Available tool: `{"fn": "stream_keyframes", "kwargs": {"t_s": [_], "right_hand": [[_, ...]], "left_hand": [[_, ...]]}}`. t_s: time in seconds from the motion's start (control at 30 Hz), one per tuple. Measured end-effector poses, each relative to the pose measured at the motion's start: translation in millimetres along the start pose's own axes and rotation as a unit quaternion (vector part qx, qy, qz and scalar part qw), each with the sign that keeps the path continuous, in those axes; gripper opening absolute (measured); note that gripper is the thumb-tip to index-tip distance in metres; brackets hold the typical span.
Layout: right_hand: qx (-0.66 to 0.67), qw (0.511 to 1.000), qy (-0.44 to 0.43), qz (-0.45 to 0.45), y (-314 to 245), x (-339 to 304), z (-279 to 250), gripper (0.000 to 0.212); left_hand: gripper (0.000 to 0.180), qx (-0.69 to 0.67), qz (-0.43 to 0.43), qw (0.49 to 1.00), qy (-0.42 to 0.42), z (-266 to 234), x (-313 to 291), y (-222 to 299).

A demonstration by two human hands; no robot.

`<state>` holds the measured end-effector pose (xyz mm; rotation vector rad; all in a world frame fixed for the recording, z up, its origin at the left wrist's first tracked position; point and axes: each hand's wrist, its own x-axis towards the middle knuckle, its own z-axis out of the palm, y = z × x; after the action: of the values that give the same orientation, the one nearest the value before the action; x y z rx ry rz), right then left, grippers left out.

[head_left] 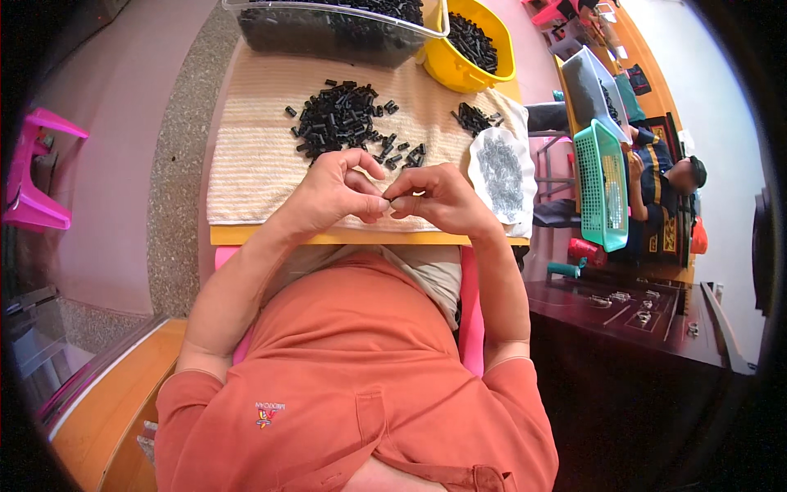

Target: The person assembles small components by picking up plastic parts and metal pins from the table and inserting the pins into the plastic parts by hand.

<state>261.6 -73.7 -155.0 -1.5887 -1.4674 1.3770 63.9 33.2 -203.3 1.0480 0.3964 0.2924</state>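
My left hand (pixel 338 193) and my right hand (pixel 444 200) meet at the near edge of a towel-covered table (pixel 262 176). Thumbs and fingers of both are pinched together around a small dark part (pixel 390 202), mostly hidden by the fingertips. Just beyond my left hand lies a heap of short black tubular pieces (pixel 334 119), with several strays trailing toward my right hand. A smaller heap of black pieces (pixel 475 120) sits farther right. Beside my right hand rests a white dish (pixel 482 197) holding many tiny silvery-grey parts.
At the far side stand a clear plastic bin (pixel 328 45) and a yellow tub (pixel 459 75), both holding black pieces. To the right, another person (pixel 656 184) sits by a green basket (pixel 586 156) and a grey bin (pixel 582 78). A pink stool (pixel 33 176) stands left.
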Motion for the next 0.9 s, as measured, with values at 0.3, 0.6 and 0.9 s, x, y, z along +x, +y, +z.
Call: {"fn": "stream_keyframes", "kwargs": {"t_s": [0.3, 0.6, 0.9], "right_hand": [[0.004, 0.967, 0.156, -0.201, 21.9, 6.7, 21.9, 0.020], [-0.116, 0.909, 0.298, -0.266, 22.8, 7.1, 45.0, 0.024], [-0.254, 0.837, 0.377, -0.304, 27.4, 4.5, 52.9, 0.035]], "left_hand": [[0.030, -0.020, 0.016, 1.000, 0.016, -6.1, 1.8, 0.5], [0.028, -0.033, 0.029, 0.998, 0.047, -4.0, 4.1, -0.5], [0.028, -0.042, 0.031, 0.996, 0.067, -0.7, 3.8, -2.9]]}}
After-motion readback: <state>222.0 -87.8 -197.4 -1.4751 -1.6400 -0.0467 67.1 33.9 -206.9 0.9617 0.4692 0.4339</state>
